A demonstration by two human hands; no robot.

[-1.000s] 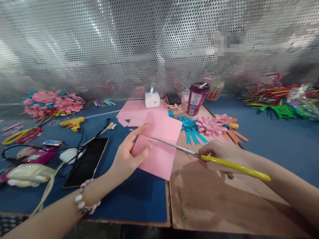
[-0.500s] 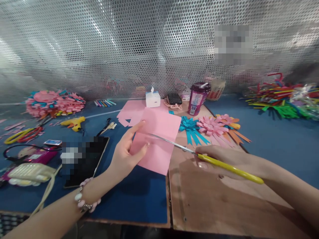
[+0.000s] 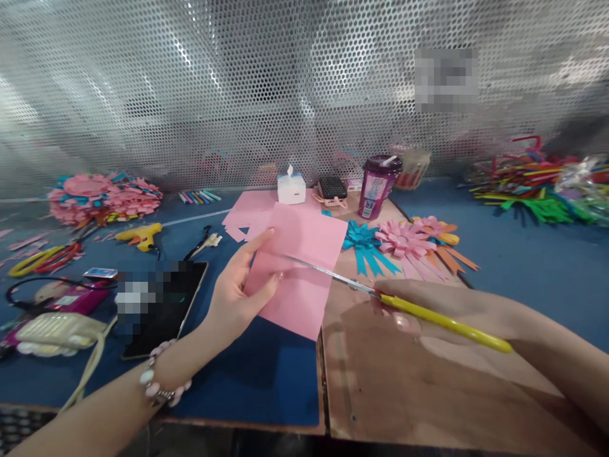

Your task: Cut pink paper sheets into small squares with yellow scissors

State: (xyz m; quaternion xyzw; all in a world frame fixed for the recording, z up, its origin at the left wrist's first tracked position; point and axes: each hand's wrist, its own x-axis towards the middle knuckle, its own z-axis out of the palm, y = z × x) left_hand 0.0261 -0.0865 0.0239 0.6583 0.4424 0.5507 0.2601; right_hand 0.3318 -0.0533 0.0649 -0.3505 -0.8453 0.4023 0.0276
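A sheet of pink paper [image 3: 304, 292] is held up above the table, pinched at its left side between the thumb and fingers of my left hand [image 3: 242, 279], which wears a beaded bracelet on the wrist. My right hand [image 3: 428, 304] grips a pair of scissors [image 3: 442, 322] with yellow handles. Their metal blades lie across the middle of the paper from the right edge, with the tips near my left fingertips. More pink paper [image 3: 252, 206], partly hidden behind the held sheet, lies farther back on the table.
Blue and pink paper flowers [image 3: 406, 243] lie right of the paper. A purple cup [image 3: 378, 190] and a small tissue box [image 3: 291, 189] stand behind. On the left are a tablet [image 3: 176, 311], a yellow glue gun [image 3: 143, 235] and yellow-red scissors [image 3: 45, 259]. Coloured strips [image 3: 523, 184] lie far right.
My right hand and the scissor handles have shifted slightly right. The paper's lower edge has dipped a little. Both hands keep their hold.
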